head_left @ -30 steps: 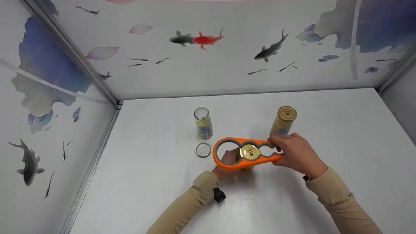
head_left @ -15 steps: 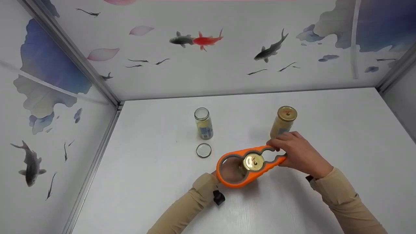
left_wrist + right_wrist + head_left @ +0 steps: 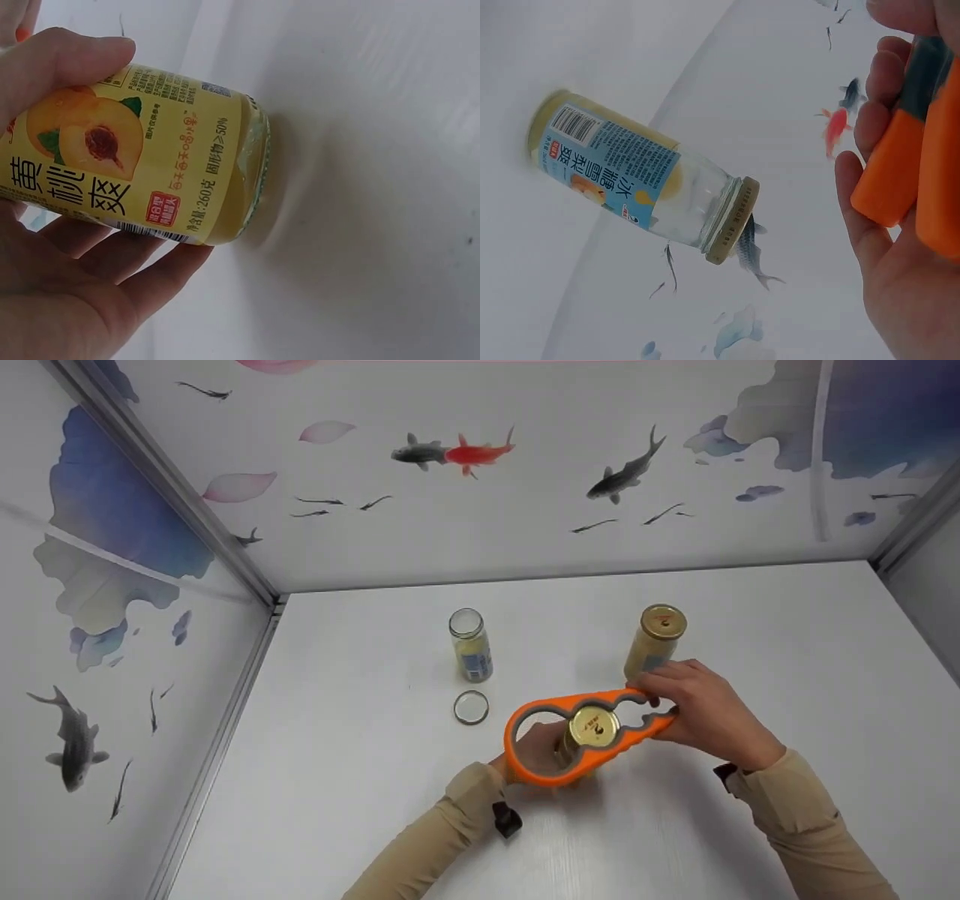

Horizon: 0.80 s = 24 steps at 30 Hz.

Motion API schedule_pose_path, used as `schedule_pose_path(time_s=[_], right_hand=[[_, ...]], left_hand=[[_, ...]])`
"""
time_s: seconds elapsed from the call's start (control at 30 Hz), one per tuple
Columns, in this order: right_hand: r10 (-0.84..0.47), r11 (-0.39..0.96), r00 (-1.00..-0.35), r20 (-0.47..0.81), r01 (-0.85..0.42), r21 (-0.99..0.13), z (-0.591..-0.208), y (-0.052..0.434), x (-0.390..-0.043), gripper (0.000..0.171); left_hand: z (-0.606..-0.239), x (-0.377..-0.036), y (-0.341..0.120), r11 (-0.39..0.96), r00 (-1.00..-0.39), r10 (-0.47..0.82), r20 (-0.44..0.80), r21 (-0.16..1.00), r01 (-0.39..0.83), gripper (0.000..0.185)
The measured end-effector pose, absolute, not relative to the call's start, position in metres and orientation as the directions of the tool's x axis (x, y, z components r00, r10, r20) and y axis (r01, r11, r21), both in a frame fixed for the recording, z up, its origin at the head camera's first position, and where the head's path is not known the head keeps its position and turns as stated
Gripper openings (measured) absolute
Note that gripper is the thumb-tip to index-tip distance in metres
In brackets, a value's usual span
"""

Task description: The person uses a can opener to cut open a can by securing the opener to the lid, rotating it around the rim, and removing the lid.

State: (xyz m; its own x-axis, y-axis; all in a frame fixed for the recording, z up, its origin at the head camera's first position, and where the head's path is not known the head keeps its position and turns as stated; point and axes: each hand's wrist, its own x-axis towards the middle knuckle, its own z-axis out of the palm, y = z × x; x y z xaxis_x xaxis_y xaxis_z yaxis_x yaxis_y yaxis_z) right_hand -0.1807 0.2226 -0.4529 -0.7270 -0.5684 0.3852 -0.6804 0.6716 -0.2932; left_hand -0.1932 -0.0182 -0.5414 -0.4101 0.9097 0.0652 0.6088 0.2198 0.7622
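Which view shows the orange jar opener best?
The head view: the whole orange jar opener shows, set over the gold lid, its end gripped by the right hand. The right wrist view shows only its handle end between fingers. The left wrist view shows almost nothing of it.

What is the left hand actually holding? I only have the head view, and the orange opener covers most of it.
Observer: The left hand grips a jar whose yellow label shows a halved peach.
Operator: Is that jar lifted?
Observer: No, in the left wrist view its base sits on the white table.
Operator: And the capped jar behind the right hand?
Observer: In the right wrist view the capped jar carries a blue label with a barcode.
Operator: How is the opener held?
Observer: The right hand curls its fingers round the orange opener at its end.
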Motion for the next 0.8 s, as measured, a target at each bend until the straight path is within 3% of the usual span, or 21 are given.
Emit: schedule_pose_path(time_s=[0.07,0.13,0.2,0.3,0.53,0.8], right_hand=[[-0.544,0.687,-0.740,0.395,-0.663,-0.297,-0.452,0.224,-0.179,0.040],[-0.520,0.701,-0.754,0.403,-0.646,-0.304,-0.452,0.226,-0.178,0.042],[-0.496,0.709,-0.765,0.411,-0.630,-0.316,-0.453,0.228,-0.177,0.044],[-0.463,0.718,-0.778,0.425,-0.610,-0.335,-0.455,0.232,-0.175,0.045],[-0.396,0.732,-0.804,0.444,-0.568,-0.375,-0.462,0.238,-0.169,0.048],[-0.301,0.748,-0.859,0.414,-0.482,-0.456,-0.477,0.245,-0.157,0.047]], left_hand=[[-0.544,-0.194,-0.023,0.300,-0.525,0.845,0.100,0.724,0.621,0.057],[-0.545,-0.194,-0.028,0.265,-0.628,0.777,0.051,0.877,0.400,0.064],[-0.545,-0.195,-0.032,0.305,-0.685,0.728,0.008,0.892,0.334,0.067],[-0.545,-0.196,-0.034,0.313,-0.710,0.704,-0.002,0.898,0.308,0.069],[-0.547,-0.198,-0.040,0.171,-0.733,0.678,0.051,0.959,0.225,0.073],[-0.546,-0.201,-0.041,0.272,-0.822,0.569,0.019,0.939,0.210,0.053]])
